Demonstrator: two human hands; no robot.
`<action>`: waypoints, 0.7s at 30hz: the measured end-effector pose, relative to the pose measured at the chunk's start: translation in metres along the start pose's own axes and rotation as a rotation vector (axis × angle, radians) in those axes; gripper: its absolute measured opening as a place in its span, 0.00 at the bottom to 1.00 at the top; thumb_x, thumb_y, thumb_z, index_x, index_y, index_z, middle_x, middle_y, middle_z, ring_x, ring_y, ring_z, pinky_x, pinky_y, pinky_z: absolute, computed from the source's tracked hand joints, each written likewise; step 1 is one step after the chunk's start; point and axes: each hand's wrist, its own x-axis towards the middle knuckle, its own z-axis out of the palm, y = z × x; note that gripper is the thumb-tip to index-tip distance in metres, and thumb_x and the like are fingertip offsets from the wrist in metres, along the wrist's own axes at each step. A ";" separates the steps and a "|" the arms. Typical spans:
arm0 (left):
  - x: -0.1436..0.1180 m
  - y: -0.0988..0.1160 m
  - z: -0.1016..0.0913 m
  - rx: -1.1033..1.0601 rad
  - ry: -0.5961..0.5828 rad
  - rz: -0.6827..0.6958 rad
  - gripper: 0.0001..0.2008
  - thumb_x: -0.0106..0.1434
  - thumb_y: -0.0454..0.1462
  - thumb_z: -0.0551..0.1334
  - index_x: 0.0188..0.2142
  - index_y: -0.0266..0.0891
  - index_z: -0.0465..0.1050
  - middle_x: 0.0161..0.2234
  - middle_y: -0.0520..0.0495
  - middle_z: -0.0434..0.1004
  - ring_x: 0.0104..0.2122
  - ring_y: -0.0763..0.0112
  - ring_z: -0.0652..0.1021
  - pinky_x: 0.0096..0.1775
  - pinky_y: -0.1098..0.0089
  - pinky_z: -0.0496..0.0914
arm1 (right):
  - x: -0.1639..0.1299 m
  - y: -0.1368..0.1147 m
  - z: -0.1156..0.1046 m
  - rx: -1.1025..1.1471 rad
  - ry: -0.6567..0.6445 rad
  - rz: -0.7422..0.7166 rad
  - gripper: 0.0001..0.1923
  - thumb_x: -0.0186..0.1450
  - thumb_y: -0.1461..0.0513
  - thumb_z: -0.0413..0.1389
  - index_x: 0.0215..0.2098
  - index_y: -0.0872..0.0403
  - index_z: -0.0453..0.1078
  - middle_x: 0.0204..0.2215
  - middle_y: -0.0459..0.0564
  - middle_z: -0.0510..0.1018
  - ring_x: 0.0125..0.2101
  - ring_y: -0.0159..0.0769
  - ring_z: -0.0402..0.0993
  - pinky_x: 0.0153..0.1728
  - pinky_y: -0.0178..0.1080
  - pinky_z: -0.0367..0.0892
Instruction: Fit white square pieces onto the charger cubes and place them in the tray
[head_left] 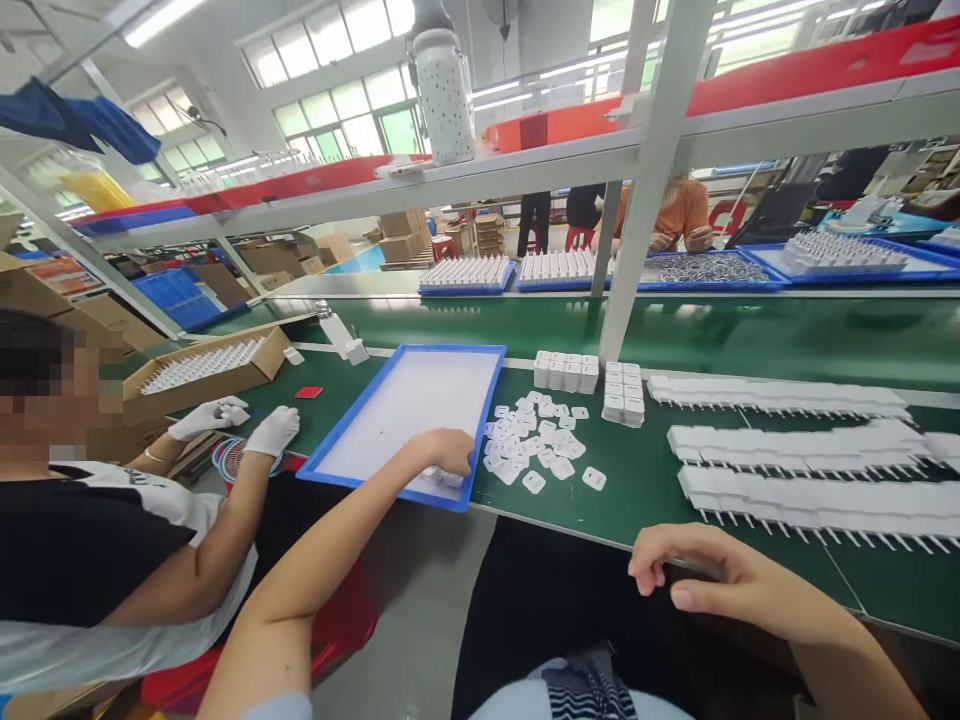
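White pieces (441, 479) sit in the near right corner of the tray (420, 395), right under your left hand (448, 450), fingers curled; can't tell if they grip one. Your right hand (701, 570) hangs loosely open near the tabletop (555, 506) edge. Plates (510, 447) lie scattered beside the tray, stacks (566, 372) just behind!

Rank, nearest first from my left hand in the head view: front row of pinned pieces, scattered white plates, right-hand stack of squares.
1. Scattered white plates, right of your left hand.
2. Right-hand stack of squares, farther right.
3. Front row of pinned pieces, far right.
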 end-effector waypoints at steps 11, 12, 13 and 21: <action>-0.069 -0.015 -0.026 -0.157 0.688 0.189 0.25 0.73 0.45 0.53 0.66 0.43 0.63 0.67 0.41 0.66 0.67 0.59 0.67 0.70 0.52 0.55 | 0.135 -0.142 -0.068 -0.442 0.155 -0.206 0.24 0.65 0.52 0.63 0.56 0.52 0.72 0.47 0.55 0.80 0.45 0.44 0.78 0.46 0.46 0.74; -0.078 -0.012 -0.025 -0.181 0.777 0.214 0.23 0.74 0.45 0.51 0.65 0.43 0.64 0.66 0.42 0.67 0.67 0.60 0.67 0.69 0.54 0.57 | 0.165 -0.168 -0.079 -0.500 0.266 -0.303 0.24 0.64 0.55 0.64 0.55 0.54 0.72 0.48 0.56 0.80 0.46 0.43 0.78 0.48 0.45 0.74; -0.086 -0.009 -0.022 -0.208 0.860 0.244 0.22 0.74 0.45 0.51 0.63 0.43 0.66 0.65 0.42 0.69 0.66 0.61 0.68 0.69 0.54 0.58 | 0.196 -0.195 -0.089 -0.576 0.427 -0.387 0.22 0.62 0.58 0.65 0.53 0.56 0.72 0.47 0.57 0.80 0.46 0.43 0.77 0.49 0.44 0.73; -0.093 -0.013 0.104 -0.525 1.506 0.204 0.17 0.70 0.44 0.60 0.57 0.55 0.74 0.56 0.51 0.79 0.62 0.58 0.75 0.67 0.52 0.64 | 0.412 -0.335 -0.133 -0.628 0.912 -0.524 0.44 0.67 0.56 0.62 0.68 0.73 0.47 0.61 0.75 0.67 0.60 0.51 0.65 0.63 0.52 0.60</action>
